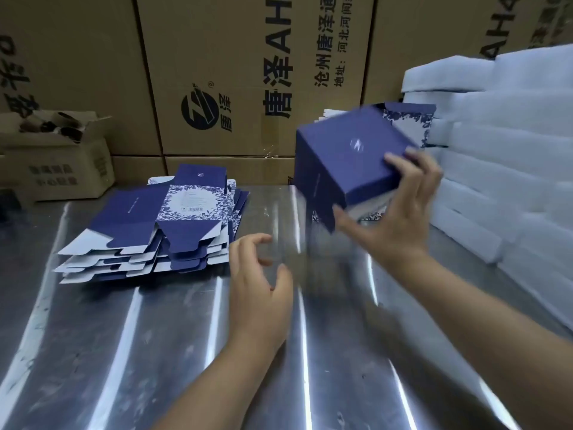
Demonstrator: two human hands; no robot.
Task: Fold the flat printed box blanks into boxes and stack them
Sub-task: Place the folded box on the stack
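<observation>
My right hand (pixel 393 209) grips a folded dark blue box (pixel 344 162) by its lower right corner and holds it tilted above the metal table (pixel 155 352). The box is blurred by motion. My left hand (pixel 257 280) hovers over the table below and left of the box, its fingers loosely curled and holding nothing. A pile of flat blue and white floral box blanks (pixel 161 225) lies on the table to the left. Behind the held box, more folded blue and white boxes (pixel 409 119) stand at the back right, mostly hidden.
Stacked white foam sheets (pixel 502 156) fill the right side. Large printed brown cartons (pixel 232 72) form a wall behind the table. A smaller open brown carton (pixel 62 159) holding tape rolls sits at the far left.
</observation>
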